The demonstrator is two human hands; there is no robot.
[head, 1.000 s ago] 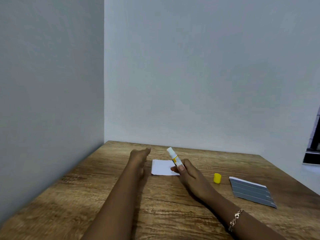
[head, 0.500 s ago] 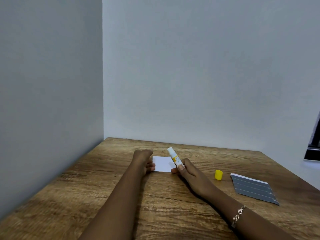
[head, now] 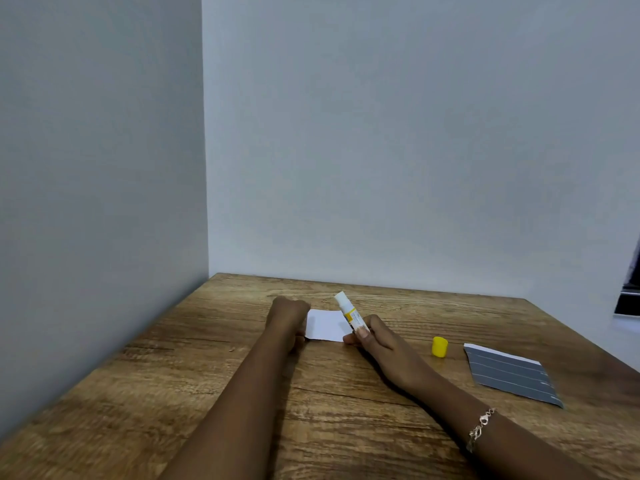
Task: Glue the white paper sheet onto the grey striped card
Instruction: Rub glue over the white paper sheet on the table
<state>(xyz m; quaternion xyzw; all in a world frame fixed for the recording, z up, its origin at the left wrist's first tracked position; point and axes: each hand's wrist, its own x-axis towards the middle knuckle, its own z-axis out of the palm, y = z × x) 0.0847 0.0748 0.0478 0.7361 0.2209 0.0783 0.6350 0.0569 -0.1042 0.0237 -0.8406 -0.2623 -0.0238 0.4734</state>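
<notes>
A small white paper sheet (head: 325,324) lies flat on the wooden table (head: 214,375), far from me near the middle. My left hand (head: 289,315) rests on the sheet's left edge with its fingers curled down on it. My right hand (head: 377,344) grips an uncapped white and yellow glue stick (head: 348,311), tilted up and to the left over the sheet's right side. The grey striped card (head: 509,374) lies flat at the right, apart from both hands.
The glue stick's yellow cap (head: 440,346) stands on the table between my right hand and the card. Grey walls close the table's left and back sides. A dark object (head: 628,299) shows at the right edge of view.
My left hand has moved right onto the sheet's left edge and come down on it. My right hand still holds the glue stick at about the same spot.
</notes>
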